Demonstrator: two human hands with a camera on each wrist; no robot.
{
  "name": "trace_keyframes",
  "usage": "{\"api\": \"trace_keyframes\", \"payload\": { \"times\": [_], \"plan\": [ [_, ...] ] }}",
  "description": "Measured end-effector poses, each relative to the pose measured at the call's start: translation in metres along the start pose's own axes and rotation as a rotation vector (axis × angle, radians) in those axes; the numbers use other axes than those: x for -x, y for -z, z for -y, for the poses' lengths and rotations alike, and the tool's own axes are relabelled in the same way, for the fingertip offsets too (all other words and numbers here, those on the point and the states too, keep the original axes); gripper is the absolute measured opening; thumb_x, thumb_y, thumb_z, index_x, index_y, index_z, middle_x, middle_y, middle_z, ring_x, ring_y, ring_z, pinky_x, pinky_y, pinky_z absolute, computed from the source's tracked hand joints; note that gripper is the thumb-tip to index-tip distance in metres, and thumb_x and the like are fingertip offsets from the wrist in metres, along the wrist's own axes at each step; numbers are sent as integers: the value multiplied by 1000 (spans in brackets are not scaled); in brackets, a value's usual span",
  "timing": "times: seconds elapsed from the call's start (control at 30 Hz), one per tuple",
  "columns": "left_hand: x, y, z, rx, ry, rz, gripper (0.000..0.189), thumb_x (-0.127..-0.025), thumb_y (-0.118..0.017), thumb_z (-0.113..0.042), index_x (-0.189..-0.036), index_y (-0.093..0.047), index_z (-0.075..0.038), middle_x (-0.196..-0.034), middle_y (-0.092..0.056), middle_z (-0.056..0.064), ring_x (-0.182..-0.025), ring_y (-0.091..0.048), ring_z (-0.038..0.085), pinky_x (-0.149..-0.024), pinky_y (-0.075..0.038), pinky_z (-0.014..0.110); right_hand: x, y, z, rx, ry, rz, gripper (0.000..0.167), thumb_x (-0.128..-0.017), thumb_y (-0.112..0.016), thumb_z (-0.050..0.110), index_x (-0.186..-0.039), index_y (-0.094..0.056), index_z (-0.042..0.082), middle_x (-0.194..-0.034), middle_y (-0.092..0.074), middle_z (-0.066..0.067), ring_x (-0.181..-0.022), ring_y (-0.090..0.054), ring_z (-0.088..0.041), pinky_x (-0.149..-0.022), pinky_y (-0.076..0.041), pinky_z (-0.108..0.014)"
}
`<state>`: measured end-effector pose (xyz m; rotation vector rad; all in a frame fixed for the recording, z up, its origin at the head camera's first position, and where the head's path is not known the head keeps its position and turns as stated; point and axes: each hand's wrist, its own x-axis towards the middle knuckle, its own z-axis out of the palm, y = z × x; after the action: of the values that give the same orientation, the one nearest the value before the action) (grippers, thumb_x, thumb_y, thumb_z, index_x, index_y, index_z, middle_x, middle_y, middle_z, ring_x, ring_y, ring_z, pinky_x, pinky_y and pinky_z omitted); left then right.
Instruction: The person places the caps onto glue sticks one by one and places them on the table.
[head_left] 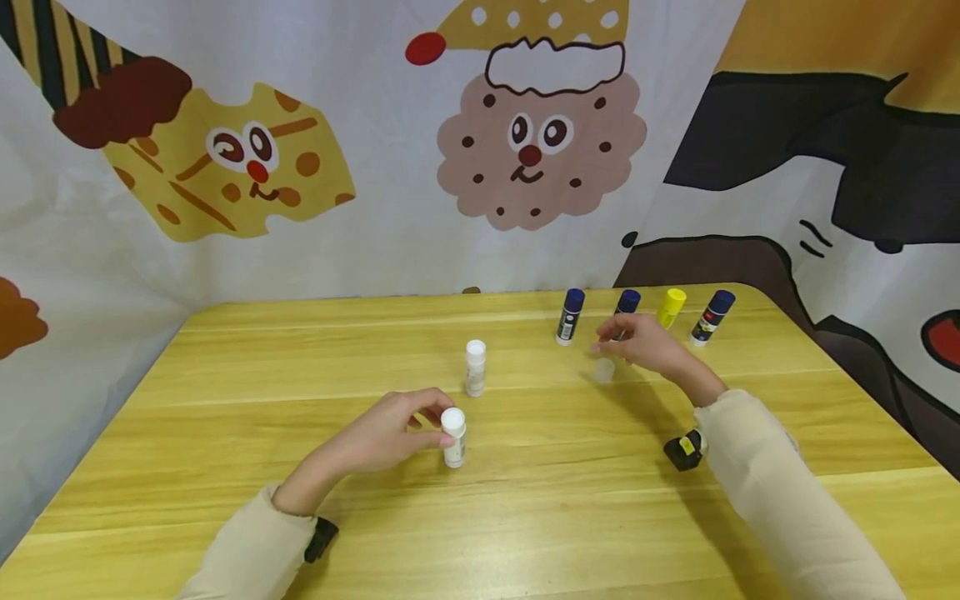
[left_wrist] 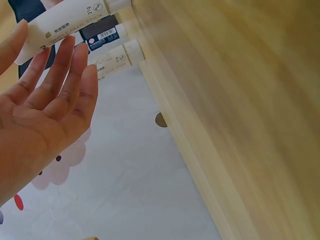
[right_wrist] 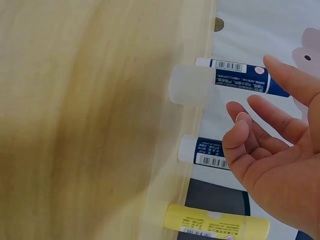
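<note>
White glue stick (head_left: 453, 448): head view, upright at mid-table (head_left: 315, 358), pinched by our left hand (head_left: 390, 432); second white stick (head_left: 476, 371) just behind. Left wrist view: thumb (left_wrist: 11, 47) and fingertips (left_wrist: 66, 47) at its upper part; we'd best pinch lightly, holding it vertical. Right wrist view: our right hand (right_wrist: 285, 170) relaxed, gripping nothing, near translucent tub (right_wrist: 191, 86).

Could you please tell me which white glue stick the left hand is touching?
The front white stick, between the thumb and fingers of the left hand; the rear white stick stands untouched.
</note>
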<state>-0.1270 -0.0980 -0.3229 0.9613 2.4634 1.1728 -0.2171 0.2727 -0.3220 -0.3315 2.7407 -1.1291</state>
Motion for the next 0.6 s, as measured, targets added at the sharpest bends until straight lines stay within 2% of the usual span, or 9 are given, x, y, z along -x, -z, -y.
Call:
{"api": "trace_keyframes", "payload": {
  "times": [0.33,0.6],
  "plan": [
    [-1,-1,1,3,-11,4,23,-86,-63,-21,-106,-60,-9,-96,-61,-5,-93,-56,15,-79,-46,31,5,-5,-10,-15,-44,91,39,-84,-67,14,-113,-54,-8,-103,-56,-18,-74,-51,-22,-62,-49,-32],
    [-1,-2,1,1,-4,4,23,-87,-63,-21,-106,-60,-9,-96,-61,-5,-92,-56,15,-78,-47,30,8,-8,-16,-26,-35,120,42,-81,-69,10,-114,-53,-10,-105,-54,-21,-75,-52,-21,-63,-49,-30]
  ]
}}
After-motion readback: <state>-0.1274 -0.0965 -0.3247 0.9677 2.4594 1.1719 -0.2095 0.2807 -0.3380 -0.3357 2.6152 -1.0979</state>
